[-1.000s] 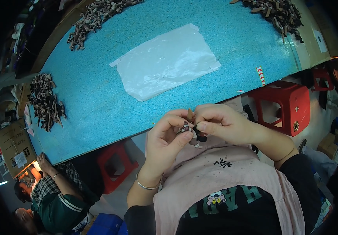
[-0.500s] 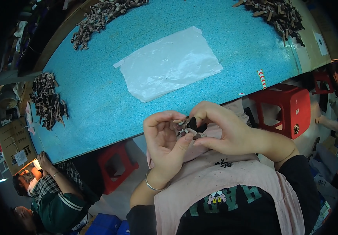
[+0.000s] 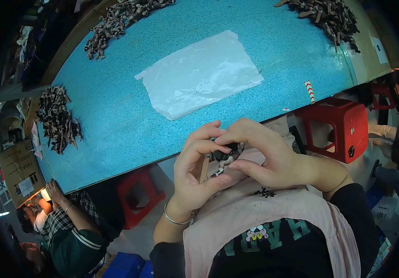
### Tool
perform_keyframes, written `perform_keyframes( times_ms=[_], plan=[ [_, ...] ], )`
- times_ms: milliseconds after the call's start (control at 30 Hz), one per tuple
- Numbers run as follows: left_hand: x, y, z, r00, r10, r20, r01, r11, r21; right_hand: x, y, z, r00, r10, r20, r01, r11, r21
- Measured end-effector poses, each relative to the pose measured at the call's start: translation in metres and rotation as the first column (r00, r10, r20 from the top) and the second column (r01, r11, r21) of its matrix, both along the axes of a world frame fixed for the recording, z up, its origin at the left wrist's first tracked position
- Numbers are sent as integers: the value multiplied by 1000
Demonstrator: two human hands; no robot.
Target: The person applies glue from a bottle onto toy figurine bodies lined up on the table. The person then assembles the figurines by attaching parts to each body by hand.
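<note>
Just above my lap, at the table's near edge, both my hands are closed round a small figurine [image 3: 222,163] with a black top and pale and brown parts. My left hand [image 3: 194,167] curls round its left side, fingertips over its top. A tan flat strip [image 3: 204,169] stands along that palm; whether it is joined to the figurine I cannot tell. My right hand [image 3: 269,160] pinches the figurine from the other side with thumb and forefinger. Fingers hide part of it.
A clear plastic sheet [image 3: 202,76] lies on the blue table [image 3: 111,120]. Piles of small figures stand at left [image 3: 57,119], far left [image 3: 118,22] and far right [image 3: 331,21]. A red stool [image 3: 354,129] is at right. Another person [image 3: 77,238] sits at lower left.
The figurine has been turned in my hands, and its pale limbs and the tan strip now show. My left fingers have lifted and reach over its top.
</note>
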State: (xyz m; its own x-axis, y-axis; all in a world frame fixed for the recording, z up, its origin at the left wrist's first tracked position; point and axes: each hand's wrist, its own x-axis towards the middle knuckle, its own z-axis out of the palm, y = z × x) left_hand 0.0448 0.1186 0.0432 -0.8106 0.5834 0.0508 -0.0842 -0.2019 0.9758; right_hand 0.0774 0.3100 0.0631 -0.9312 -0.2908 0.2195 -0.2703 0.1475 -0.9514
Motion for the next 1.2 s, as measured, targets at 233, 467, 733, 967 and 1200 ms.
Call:
perform_keyframes(
  times_ms=[233,467,733,967,1200],
  plan=[
    [6,1,-3,996,31,86,-36,998,55,0,-4,-4,999,-28,-26,28,1000,1],
    [0,0,3,561,-242,792,-390,767,510,-6,-13,5,982,-171,86,179,979,-95],
    [-4,4,13,524,-313,792,-518,621,588,-13,-19,-4,911,-268,-313,313,944,102],
    [-2,3,8,522,-380,764,-498,592,634,-10,-21,-1,932,-259,-254,282,958,58],
    [-2,16,8,630,-346,695,-411,611,676,-13,-13,-7,907,-283,-312,313,949,47]
  ],
)
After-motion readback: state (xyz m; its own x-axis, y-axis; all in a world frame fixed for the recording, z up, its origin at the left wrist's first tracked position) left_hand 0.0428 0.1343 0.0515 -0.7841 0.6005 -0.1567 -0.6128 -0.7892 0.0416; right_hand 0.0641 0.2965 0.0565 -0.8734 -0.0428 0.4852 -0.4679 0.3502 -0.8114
